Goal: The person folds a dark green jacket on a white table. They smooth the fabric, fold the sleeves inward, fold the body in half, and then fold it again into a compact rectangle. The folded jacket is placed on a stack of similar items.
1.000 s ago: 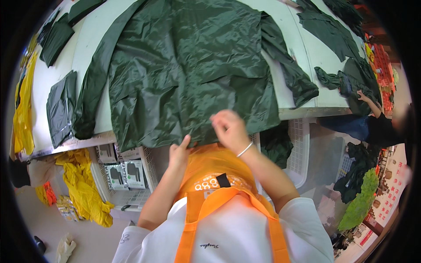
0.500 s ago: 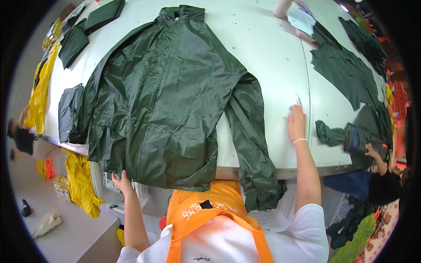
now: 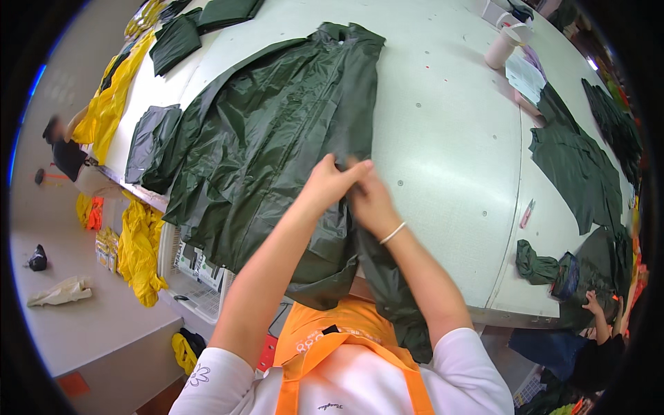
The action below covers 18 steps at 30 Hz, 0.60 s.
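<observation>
The left hand (image 3: pixel 325 183) and the right hand (image 3: pixel 373 204) met over the near right-hand part of a dark green jacket (image 3: pixel 256 138), their fingertips close together. The fingers of both were bent inward, but the right hand was blurred, and one could not tell whether either had cloth pinched between its fingers. The jacket lay on a pale table (image 3: pixel 443 152), most of it to the left of the hands, with its collar (image 3: pixel 339 33) beyond them. A green sleeve (image 3: pixel 387 277) ran from beneath the right hand back toward the person, drooping over the table edge beside an orange apron (image 3: pixel 346 332). A white band (image 3: pixel 393 233) circled the right wrist.

Well to the left of the hands, a folded dark bundle (image 3: pixel 151 142) lay against the jacket's far sleeve; farther off in that direction, a yellow garment (image 3: pixel 114 104) was spread along the table. Out to the right of the hands lay a small pink-handled tool (image 3: pixel 528 214), and beyond it more green clothing (image 3: pixel 577 162). Past the hands, toward the upper right, stood a pale cup (image 3: pixel 503 47). Far right, a co-worker's hand (image 3: pixel 593 303) touched dark cloth.
</observation>
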### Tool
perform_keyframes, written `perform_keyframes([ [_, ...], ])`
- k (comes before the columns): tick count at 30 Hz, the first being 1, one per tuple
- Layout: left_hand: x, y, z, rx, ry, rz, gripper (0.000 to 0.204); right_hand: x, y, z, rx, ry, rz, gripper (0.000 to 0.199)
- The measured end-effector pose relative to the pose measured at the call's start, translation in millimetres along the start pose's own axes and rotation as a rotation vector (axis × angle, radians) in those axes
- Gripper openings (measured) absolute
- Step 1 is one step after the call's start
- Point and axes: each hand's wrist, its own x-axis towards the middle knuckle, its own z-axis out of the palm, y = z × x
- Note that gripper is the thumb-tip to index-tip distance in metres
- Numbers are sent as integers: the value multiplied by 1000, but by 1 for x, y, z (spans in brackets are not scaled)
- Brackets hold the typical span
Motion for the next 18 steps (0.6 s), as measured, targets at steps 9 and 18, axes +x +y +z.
perform_keyframes([
  [9,-193,20,-188,-807,-40,230,41,-39,43,28,297,276,395,32],
  [18,-406,-22,-442,416,618,701,52,-12,12,136,119,719,14,70],
])
